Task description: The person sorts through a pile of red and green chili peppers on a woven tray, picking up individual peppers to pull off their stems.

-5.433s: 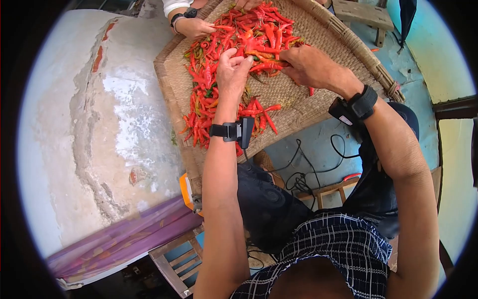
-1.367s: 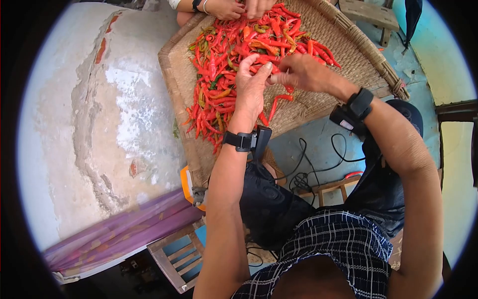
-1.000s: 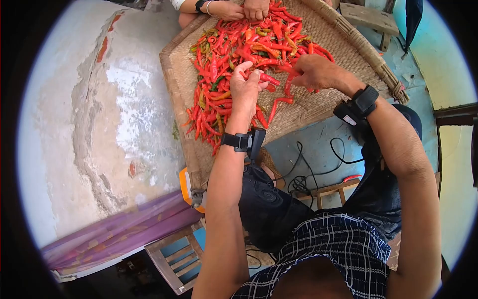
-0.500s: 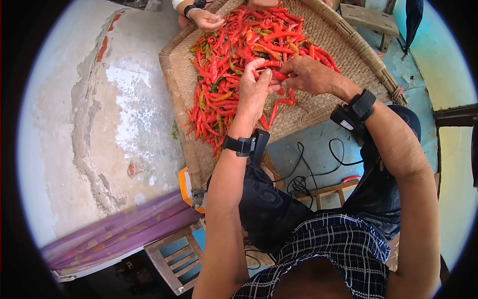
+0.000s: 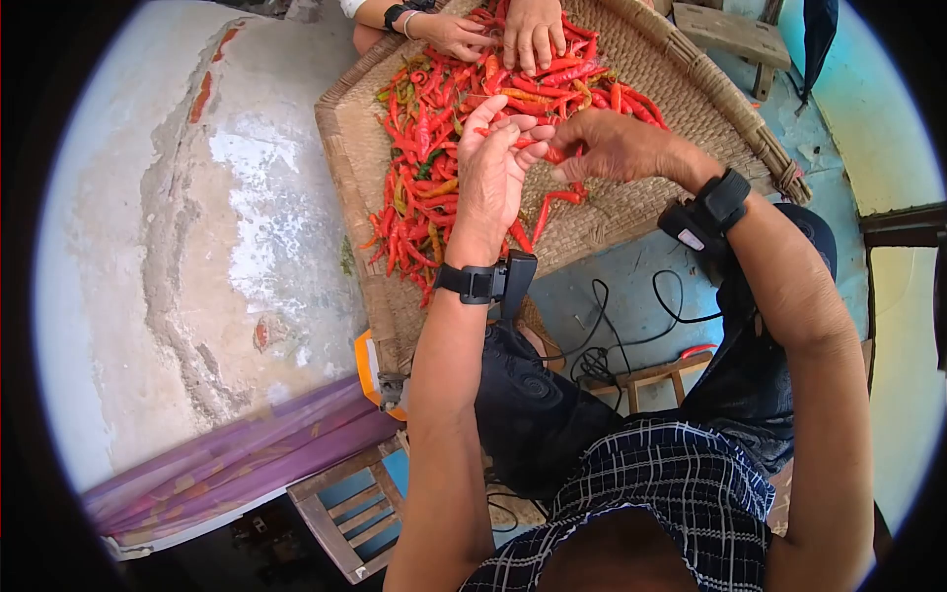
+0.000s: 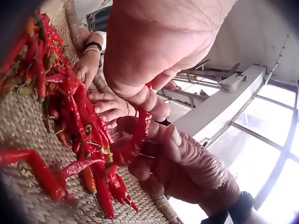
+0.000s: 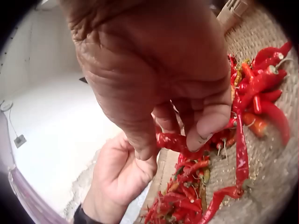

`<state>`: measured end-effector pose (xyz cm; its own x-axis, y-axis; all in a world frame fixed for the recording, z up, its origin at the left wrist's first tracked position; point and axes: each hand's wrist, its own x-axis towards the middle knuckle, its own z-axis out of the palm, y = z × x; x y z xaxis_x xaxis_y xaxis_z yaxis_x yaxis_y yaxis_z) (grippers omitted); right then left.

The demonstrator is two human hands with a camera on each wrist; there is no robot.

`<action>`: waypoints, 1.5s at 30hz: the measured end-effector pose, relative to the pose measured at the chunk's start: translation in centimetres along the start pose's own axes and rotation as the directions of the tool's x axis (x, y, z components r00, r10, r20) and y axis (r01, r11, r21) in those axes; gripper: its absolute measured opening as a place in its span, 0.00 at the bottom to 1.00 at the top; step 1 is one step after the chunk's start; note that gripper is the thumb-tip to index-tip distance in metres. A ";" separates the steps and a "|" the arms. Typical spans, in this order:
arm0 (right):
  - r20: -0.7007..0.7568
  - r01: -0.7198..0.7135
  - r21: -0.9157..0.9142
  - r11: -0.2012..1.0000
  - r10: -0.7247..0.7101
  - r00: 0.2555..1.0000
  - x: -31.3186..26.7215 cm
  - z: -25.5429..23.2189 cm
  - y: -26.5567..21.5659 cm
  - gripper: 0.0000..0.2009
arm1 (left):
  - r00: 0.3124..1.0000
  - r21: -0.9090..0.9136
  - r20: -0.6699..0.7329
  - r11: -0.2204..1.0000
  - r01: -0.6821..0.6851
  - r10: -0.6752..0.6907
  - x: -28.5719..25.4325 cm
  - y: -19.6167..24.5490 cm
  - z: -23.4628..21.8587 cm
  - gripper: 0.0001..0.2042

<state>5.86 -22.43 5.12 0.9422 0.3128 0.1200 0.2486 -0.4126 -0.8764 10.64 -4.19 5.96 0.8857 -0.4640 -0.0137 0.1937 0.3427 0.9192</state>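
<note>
A wide woven tray (image 5: 631, 202) holds a heap of red chilies (image 5: 429, 148). Both my hands hover over its near side, meeting on one red chili (image 5: 538, 146). My left hand (image 5: 513, 133) pinches that chili (image 6: 140, 133) between its fingertips, palm turned up. My right hand (image 5: 574, 160) grips the other end; the right wrist view shows its thumb and a finger squeezing the chili (image 7: 174, 140), with the left hand (image 7: 122, 173) just below. Loose chilies (image 6: 42, 170) lie on the weave beneath.
Another person's hands (image 5: 533, 35) (image 5: 449, 32) rest on the far end of the heap. A cracked plastered block (image 5: 197, 247) stands left of the tray. Black cables (image 5: 607, 340) trail on the blue floor, near a wooden frame (image 5: 340, 513) and a small wooden stool (image 5: 725, 25).
My hands stayed together on the chili; the left fingers spread a little and the right hand drew slightly right. The other person's hand came down onto the far chilies.
</note>
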 end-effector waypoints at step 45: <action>-0.362 -0.060 -0.130 0.990 0.009 0.932 0.2 -2.4 0.7 0.10 | 0.926 0.981 0.126 -0.096 -0.171 -0.356 -1.7 -1.8 -2.5 0.09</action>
<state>6.73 -24.77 5.63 0.9618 -0.0224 0.2729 0.2184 -0.5387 -0.8137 9.82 -2.01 3.32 0.6979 -0.6548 -0.2901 -0.5836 -0.7548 0.2995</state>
